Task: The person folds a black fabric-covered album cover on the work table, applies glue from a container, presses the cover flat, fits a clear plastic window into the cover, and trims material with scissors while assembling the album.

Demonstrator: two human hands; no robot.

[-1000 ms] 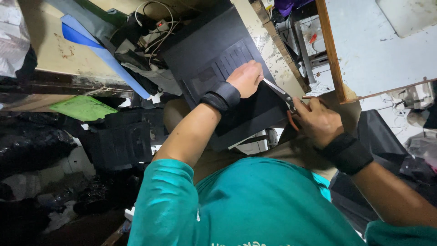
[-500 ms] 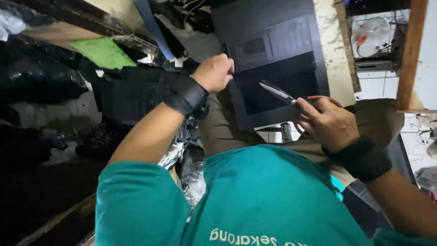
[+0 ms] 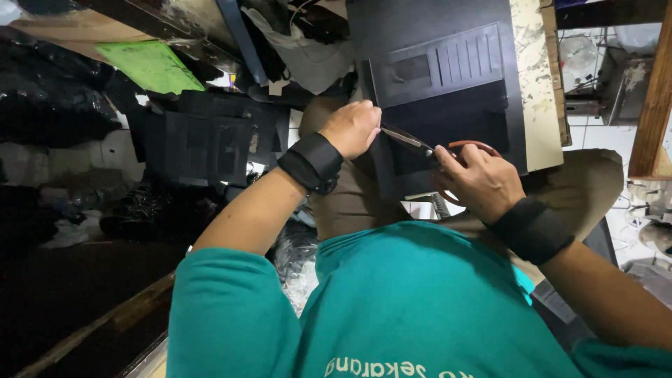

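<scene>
We have our left hand [image 3: 352,128] closed in a loose fist on the near left edge of the black wallet panel [image 3: 437,105], pinning it flat where it overhangs the desk [image 3: 533,84] toward our lap. The panel lies across the pale, stained desk top, with its row of card slots turned up and a darker flap below them. Our right hand [image 3: 479,180] is wrapped around the red handles of the scissors [image 3: 420,145], fingers through the loops, and the blades point left toward the left hand; they look nearly closed, with the tips just beside the thumb side of that fist, over the panel's lower left corner. So the left grip is shut on the panel and the right grip is shut on the scissors.

To trim well here, we judge that the left hand should keep the edge taut and flat, with its fingers tucked back from the blade line, since the tips sit very near the knuckles. We would do better with short bites from the inner part of the blades, following the panel's edge closely, than with one long snip that could wander into the stitched slots. Turning the panel with the left hand, not twisting the right wrist, should keep the cut straight.

To the left, a stack of similar black panels [image 3: 210,140] and a green sheet [image 3: 148,66] lie among dark scraps.
</scene>
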